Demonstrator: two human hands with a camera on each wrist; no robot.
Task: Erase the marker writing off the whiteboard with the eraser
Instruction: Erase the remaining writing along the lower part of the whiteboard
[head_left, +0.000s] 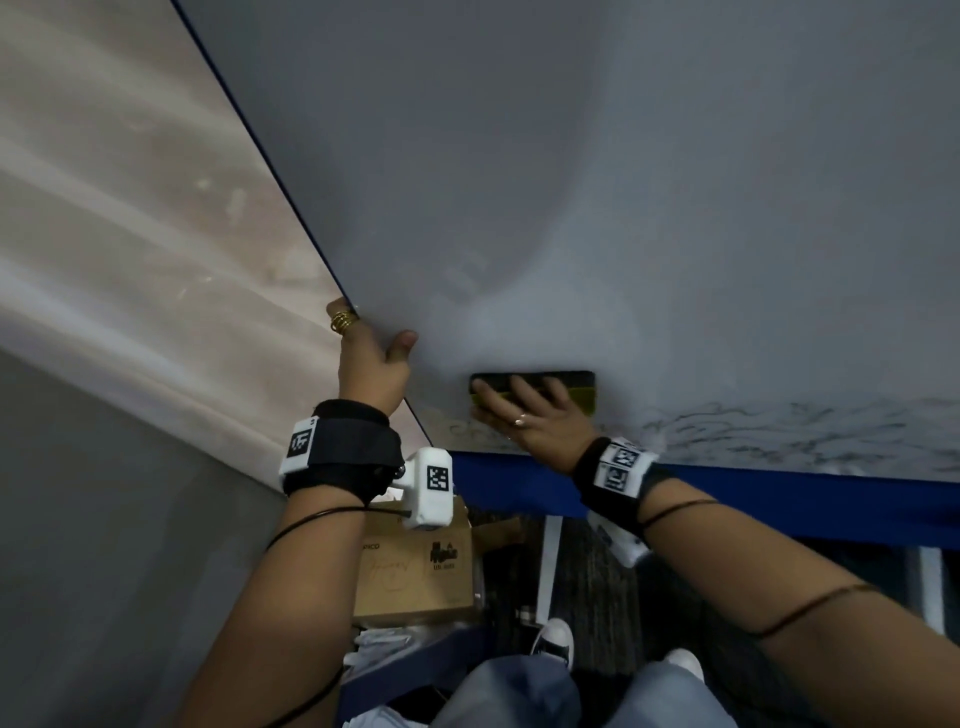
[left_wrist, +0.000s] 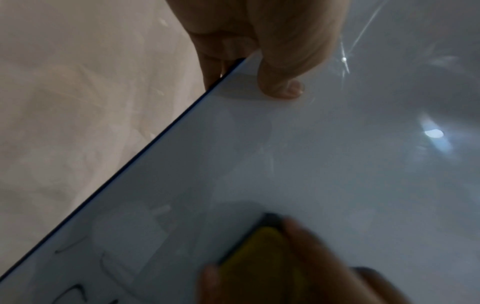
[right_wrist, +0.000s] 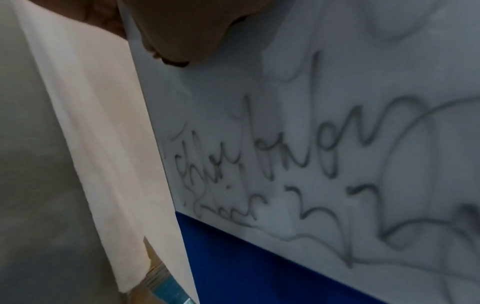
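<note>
R hand (head_left: 530, 415) fingers flat on eraser (head_left: 566, 382), half hidden; L hand (head_left: 371, 358) grips whiteboard (head_left: 623, 182) edge.

Office or classroom (can't tell which): wall-mounted whiteboard (head_left: 623, 182), dark carpet (head_left: 597, 582), cardboard box (head_left: 415, 571) on floor.

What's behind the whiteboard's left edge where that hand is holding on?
The left hand grips the whiteboard edge: thumb on the front, ringed fingers curling behind. Beyond is a pale wall. The board hides the fingertips and its own back.
</note>
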